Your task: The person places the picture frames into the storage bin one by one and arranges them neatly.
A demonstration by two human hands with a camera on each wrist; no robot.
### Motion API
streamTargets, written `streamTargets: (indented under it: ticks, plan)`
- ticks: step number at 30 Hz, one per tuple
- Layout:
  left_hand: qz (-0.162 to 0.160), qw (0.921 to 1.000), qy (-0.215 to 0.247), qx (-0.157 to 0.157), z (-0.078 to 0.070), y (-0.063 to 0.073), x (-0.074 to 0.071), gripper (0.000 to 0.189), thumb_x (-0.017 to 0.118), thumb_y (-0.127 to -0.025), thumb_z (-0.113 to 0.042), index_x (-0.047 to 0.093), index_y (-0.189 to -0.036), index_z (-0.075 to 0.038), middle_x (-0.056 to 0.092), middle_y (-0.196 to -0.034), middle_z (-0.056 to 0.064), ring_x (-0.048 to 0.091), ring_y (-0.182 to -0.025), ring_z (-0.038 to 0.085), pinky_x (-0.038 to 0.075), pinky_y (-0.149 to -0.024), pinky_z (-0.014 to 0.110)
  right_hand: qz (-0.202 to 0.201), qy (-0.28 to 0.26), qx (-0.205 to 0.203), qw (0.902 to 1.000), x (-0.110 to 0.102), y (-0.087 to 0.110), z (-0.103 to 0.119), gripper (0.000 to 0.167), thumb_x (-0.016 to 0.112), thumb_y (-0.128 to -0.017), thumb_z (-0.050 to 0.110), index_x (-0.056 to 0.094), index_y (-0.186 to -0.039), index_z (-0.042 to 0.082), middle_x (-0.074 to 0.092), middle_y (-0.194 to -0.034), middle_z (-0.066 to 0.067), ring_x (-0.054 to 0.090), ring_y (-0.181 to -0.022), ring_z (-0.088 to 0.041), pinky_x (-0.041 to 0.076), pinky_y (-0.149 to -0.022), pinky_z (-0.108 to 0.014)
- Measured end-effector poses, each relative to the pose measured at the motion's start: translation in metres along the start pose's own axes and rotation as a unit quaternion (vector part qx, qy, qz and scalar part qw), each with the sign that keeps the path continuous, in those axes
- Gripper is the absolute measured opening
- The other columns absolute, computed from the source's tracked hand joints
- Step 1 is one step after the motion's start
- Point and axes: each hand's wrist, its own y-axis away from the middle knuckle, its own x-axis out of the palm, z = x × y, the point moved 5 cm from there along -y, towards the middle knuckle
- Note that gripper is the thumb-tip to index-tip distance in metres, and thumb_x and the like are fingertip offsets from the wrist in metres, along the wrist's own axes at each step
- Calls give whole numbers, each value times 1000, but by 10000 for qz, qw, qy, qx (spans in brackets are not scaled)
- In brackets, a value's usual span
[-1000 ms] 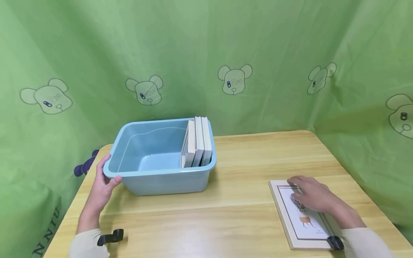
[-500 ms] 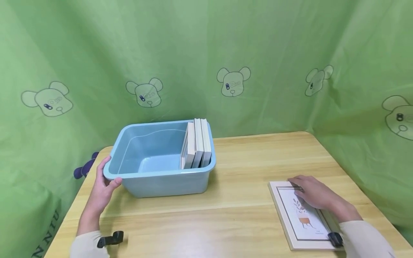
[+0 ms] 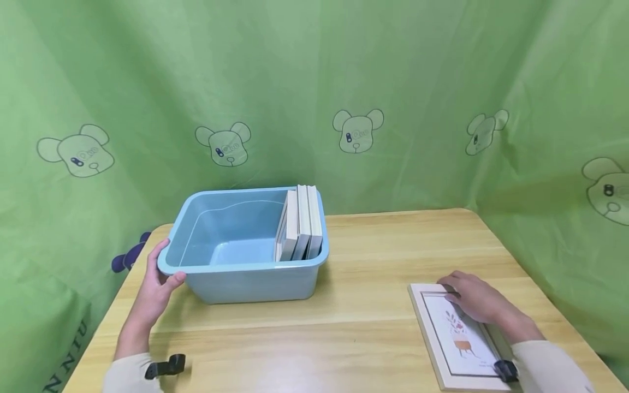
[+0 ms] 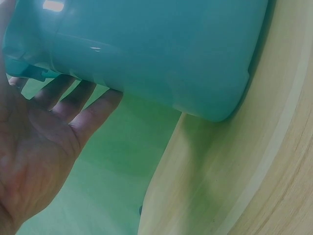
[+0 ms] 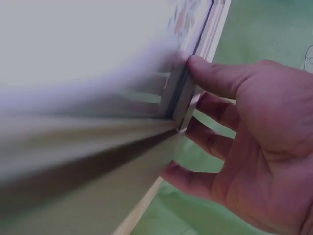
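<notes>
A light blue plastic basin (image 3: pixel 250 284) stands on the left part of the table. My left hand (image 3: pixel 152 289) holds its near-left corner, thumb at the front rim and fingers along the left side; the left wrist view shows those fingers against the outer wall. To the right lies a pale picture frame (image 3: pixel 462 344) with a drawing of a plant in an orange pot. My right hand (image 3: pixel 479 300) pinches the frame's far edge. In the right wrist view the thumb (image 5: pixel 215 76) rests on the face border, with the other fingers at the outer edge.
Several pale frames or books (image 3: pixel 302 224) stand upright against the basin's right wall. Wooden tabletop (image 3: pixel 363 305) stretches between basin and frame. A green curtain (image 3: pixel 295 82) printed with bear heads hangs behind and at both sides.
My right hand has shifted off the drawing toward the frame's far edge, uncovering the plant. The left hand stays at the basin corner. The head view has tipped slightly upward.
</notes>
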Motion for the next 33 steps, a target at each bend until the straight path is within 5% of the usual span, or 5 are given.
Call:
streamTargets:
  ticks: [12, 20, 27, 33]
  plan:
    - [-24, 9999, -109, -43, 2, -2, -2, 78, 57, -95, -10, 9, -154, -31, 21, -154, 24, 37, -127, 5, 38, -92, 3, 29, 190, 113, 9998, -1, 1, 3, 29, 62, -90, 5, 63, -118, 6, 63, -107, -10, 62, -93, -27, 53, -79, -51]
    - [-39, 9998, -198, -82, 3, -2, -2, 78, 57, -95, -10, 9, -154, -32, 21, -155, 24, 35, -133, 16, 37, -93, 2, -243, 596, -3, 9979, -10, 3, 8, 28, 58, -91, 8, 61, -119, 9, 66, -112, -14, 62, -100, -36, 49, -75, -57]
    - [-17, 9997, -214, -92, 2, 0, -1, 78, 56, -96, -10, 8, -154, -32, 21, -154, 24, 36, -130, 10, 38, -92, 2, -599, 544, -182, 9966, -23, 8, 20, 29, 51, -92, 4, 57, -119, 11, 66, -117, -17, 59, -110, -39, 36, -93, -65]
    - [11, 9998, -206, -67, 0, -1, -1, 78, 55, -96, -10, 7, -154, -32, 20, -155, 24, 36, -131, 11, 38, -91, 2, -1108, 636, -493, 9906, -48, 10, 36, 39, 57, -82, -5, 60, -118, 12, 66, -114, -12, 58, -110, -36, 37, -90, -65]
